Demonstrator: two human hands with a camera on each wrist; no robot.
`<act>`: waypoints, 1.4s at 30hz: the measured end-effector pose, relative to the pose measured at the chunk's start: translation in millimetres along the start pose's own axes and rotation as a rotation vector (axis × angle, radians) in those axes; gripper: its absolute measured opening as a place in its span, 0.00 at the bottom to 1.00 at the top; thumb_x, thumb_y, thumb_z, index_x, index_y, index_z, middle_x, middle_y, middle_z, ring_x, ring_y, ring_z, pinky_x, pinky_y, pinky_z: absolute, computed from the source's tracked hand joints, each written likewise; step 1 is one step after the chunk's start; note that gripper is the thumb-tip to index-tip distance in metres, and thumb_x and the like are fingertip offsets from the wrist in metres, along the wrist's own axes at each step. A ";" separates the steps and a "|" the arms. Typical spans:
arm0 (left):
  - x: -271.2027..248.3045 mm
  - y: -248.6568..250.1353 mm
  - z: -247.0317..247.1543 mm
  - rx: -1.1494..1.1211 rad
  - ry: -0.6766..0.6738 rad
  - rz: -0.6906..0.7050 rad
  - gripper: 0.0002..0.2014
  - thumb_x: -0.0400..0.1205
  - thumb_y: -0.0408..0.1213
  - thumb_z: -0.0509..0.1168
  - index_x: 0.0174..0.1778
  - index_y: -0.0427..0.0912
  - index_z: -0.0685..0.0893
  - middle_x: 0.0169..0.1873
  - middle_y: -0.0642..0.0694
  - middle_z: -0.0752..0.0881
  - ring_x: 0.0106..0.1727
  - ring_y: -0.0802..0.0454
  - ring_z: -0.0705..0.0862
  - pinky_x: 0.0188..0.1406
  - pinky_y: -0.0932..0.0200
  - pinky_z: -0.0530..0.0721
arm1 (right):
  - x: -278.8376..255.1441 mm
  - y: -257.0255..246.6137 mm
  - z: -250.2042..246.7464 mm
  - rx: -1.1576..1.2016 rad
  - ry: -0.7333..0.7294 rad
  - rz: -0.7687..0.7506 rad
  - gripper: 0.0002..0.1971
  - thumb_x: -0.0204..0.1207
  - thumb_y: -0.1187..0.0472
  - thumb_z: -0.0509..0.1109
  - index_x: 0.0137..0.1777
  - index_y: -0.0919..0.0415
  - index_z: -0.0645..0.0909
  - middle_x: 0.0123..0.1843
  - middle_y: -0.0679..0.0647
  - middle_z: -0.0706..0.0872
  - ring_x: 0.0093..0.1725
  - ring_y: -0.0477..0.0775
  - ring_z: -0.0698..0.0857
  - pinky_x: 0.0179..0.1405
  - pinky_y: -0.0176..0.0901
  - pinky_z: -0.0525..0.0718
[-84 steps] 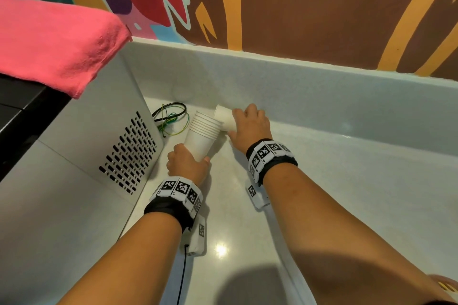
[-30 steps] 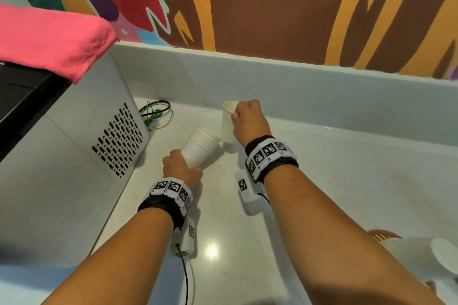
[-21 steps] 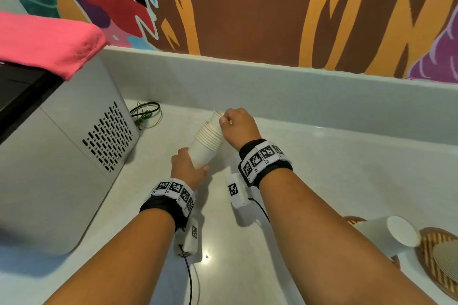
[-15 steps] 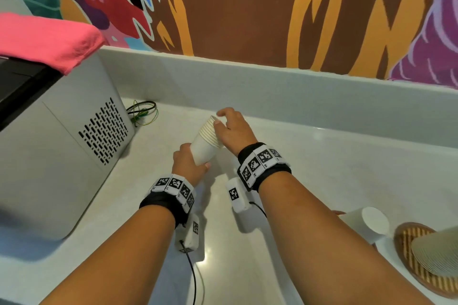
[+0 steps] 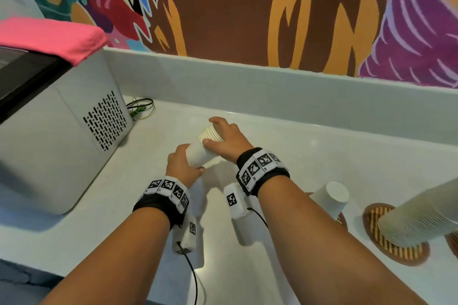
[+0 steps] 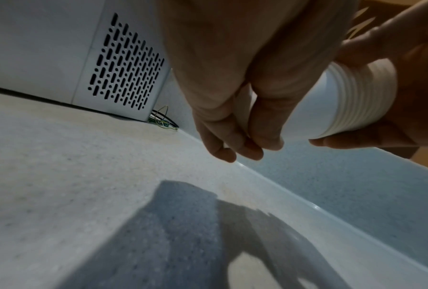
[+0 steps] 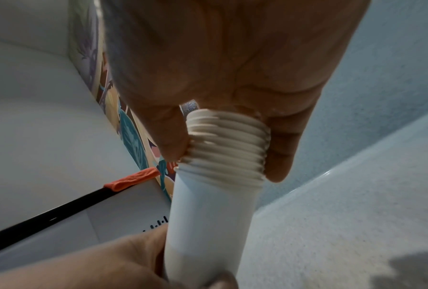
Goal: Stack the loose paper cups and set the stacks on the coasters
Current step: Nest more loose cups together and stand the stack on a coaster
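A stack of several white paper cups [image 5: 201, 148] [image 6: 341, 109] [image 7: 215, 195] is held tilted above the counter, rims pointing away from me. My left hand [image 5: 182, 166] [image 6: 242, 109] grips its base end. My right hand [image 5: 224, 140] [image 7: 223, 121] curls round the rim end, thumb and fingers on the rims. A single cup [image 5: 329, 197] stands upside down on a brown coaster [image 5: 343, 220] behind my right forearm. A tall cup stack [image 5: 418, 215] stands on a second round coaster [image 5: 386, 247] at the right.
A grey appliance [image 5: 62, 131] with a vent grille stands at the left, a pink cloth [image 5: 52, 37] on top. Coiled wires [image 5: 141, 106] lie in the back corner. A low white backsplash [image 5: 272, 86] runs under a painted wall.
My right hand carried a loose cup into the stack's mouth and pushed it in. It now holds the rim end. The view has swung right, so the coasters have come into sight.
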State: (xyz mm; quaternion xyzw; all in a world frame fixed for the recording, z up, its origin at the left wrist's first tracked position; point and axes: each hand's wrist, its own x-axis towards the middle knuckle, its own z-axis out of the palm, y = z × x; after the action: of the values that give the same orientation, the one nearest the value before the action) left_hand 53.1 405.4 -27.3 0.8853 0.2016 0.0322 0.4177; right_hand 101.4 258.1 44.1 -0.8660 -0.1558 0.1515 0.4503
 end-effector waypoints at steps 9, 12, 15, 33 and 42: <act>-39.1 -11.6 -25.2 -0.153 -0.052 0.107 0.35 0.67 0.33 0.80 0.69 0.43 0.73 0.59 0.42 0.81 0.55 0.44 0.83 0.52 0.50 0.84 | -51.7 -6.3 19.7 0.003 0.133 0.084 0.30 0.70 0.38 0.69 0.70 0.45 0.66 0.60 0.57 0.77 0.51 0.61 0.84 0.50 0.56 0.88; -52.3 -13.2 -28.0 -0.253 -0.102 0.138 0.35 0.70 0.34 0.79 0.70 0.46 0.71 0.60 0.41 0.80 0.56 0.43 0.83 0.54 0.45 0.85 | -70.7 -5.7 19.0 0.004 0.160 0.161 0.30 0.75 0.38 0.63 0.73 0.49 0.63 0.60 0.57 0.78 0.48 0.63 0.86 0.44 0.53 0.90; -62.6 -11.2 -29.3 -0.330 -0.146 0.163 0.32 0.73 0.34 0.76 0.72 0.49 0.70 0.62 0.39 0.78 0.55 0.42 0.84 0.52 0.46 0.87 | -87.3 -3.9 18.1 0.010 0.198 0.213 0.28 0.79 0.39 0.58 0.76 0.49 0.61 0.64 0.60 0.78 0.53 0.64 0.85 0.54 0.57 0.87; -118.2 86.6 -7.2 -0.825 -0.129 0.185 0.33 0.73 0.42 0.77 0.71 0.51 0.70 0.58 0.49 0.80 0.58 0.51 0.83 0.56 0.44 0.88 | -172.4 20.9 -51.2 0.058 0.280 0.067 0.40 0.69 0.64 0.77 0.76 0.55 0.57 0.65 0.59 0.72 0.58 0.56 0.79 0.45 0.41 0.82; -156.6 156.5 55.7 -0.754 -0.221 0.215 0.44 0.59 0.52 0.81 0.71 0.59 0.67 0.62 0.48 0.82 0.63 0.49 0.83 0.59 0.40 0.85 | -199.2 61.9 -111.1 -0.221 0.393 0.036 0.30 0.54 0.48 0.79 0.57 0.54 0.78 0.55 0.57 0.82 0.44 0.52 0.85 0.39 0.44 0.85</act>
State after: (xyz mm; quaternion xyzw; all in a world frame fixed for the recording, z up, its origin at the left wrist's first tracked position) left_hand -26.2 215.7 71.9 0.6844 0.0362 0.0520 0.7263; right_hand -26.0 61.9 78.1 -0.9255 -0.0653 -0.0300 0.3717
